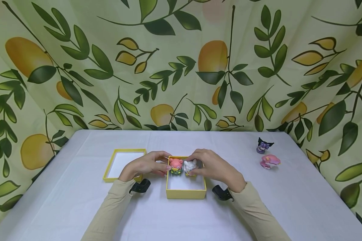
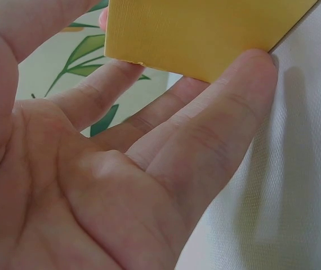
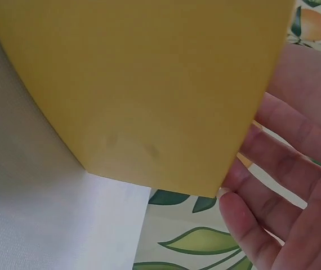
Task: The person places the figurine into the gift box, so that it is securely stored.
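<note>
A yellow open box with a white inside sits on the table in front of me. In its far left corner stands a pink figurine with a green lower part. Beside it, inside the box's far end, my right hand pinches a white-grey figurine between thumb and fingers. My left hand is at the box's left side, its fairly straight fingers touching the outer wall and the thumb tip by the rim, close to the pink figurine. Neither wrist view shows the figurine in my right hand.
A shallow yellow-edged lid, white inside, lies left of the box, partly behind my left hand. At the table's right stand a black-and-purple figurine and a pink-and-purple figurine. A leaf-and-fruit patterned curtain hangs behind the white-covered table.
</note>
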A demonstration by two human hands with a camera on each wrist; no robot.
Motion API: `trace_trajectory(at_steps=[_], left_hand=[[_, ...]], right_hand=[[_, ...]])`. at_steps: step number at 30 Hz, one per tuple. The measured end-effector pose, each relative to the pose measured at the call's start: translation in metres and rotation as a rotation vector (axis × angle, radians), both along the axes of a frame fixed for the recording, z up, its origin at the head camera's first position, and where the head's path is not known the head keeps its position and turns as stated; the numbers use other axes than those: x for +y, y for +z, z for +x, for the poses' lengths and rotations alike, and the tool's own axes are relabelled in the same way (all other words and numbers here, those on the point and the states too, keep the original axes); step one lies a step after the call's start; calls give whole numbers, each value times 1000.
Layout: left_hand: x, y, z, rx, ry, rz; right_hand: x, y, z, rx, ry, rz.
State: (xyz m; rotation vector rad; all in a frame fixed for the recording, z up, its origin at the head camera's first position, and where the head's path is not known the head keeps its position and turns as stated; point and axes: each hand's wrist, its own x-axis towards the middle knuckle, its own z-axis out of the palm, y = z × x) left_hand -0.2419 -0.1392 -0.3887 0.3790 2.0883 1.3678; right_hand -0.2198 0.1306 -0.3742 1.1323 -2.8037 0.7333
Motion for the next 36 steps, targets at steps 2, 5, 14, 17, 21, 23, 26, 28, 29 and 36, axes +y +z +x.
trace_trajectory(at_steps=[2, 5, 14, 17, 21, 23, 26, 28, 29, 36], left_hand=[[0, 0, 0, 0, 0, -3], [0, 0, 0, 2, 0, -11], [0, -1, -1, 1, -5, 1], [0, -1, -1, -2, -3, 6], [0, -1, 0, -2, -2, 5], [0, -1, -1, 0, -3, -2], [0, 0, -1, 6, -8, -15], [0, 0, -1, 7, -12, -15], [0, 0, -1, 9, -14, -13], [0, -1, -2, 10, -14, -16]], right_hand=[[0, 0, 0, -7, -6, 3], [1, 1, 0, -16, -17, 7], [4, 6, 1, -19, -18, 13], [5, 7, 0, -26, -27, 16], [7, 9, 0, -44, -47, 17], [8, 10, 0, -48, -56, 16], [11, 12, 0, -48, -71, 11], [13, 14, 0, -39, -75, 5], [14, 14, 0, -39, -79, 1], [21, 15, -2, -30, -68, -38]])
